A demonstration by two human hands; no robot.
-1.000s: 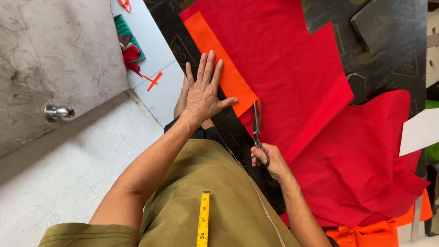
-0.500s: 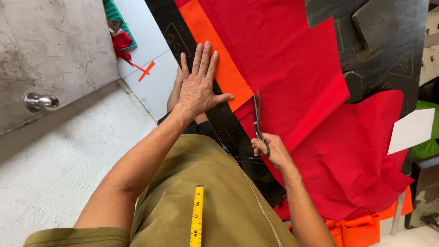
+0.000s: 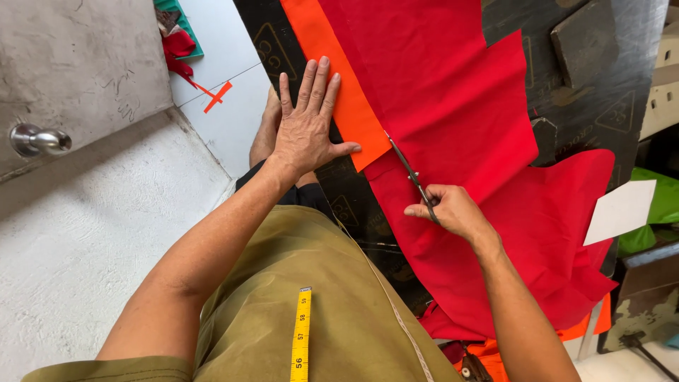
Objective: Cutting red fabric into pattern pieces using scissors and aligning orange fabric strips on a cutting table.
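Note:
A large red cloth (image 3: 453, 106) lies over an orange cloth (image 3: 332, 64) on a dark table (image 3: 601, 92). My left hand (image 3: 308, 124) lies flat with its fingers spread, pressing on the orange cloth's edge and the dark table beside it. My right hand (image 3: 453, 211) grips a pair of dark scissors (image 3: 410, 173). Their blades point away from me into the red cloth, right at the corner of the orange cloth. More red cloth hangs off the table's near edge to the right of my right arm.
A yellow tape measure (image 3: 302, 332) hangs over my olive shirt. A metal door knob (image 3: 39, 139) sticks out at left. Red scraps (image 3: 177, 46) lie on the white floor at upper left. A white card (image 3: 622, 211) and green fabric (image 3: 658, 205) sit at right.
The view has shifted, so the table and cloth sit closer. My left hand stays flat on the orange cloth. My right hand with the scissors has moved a little further along the red cloth.

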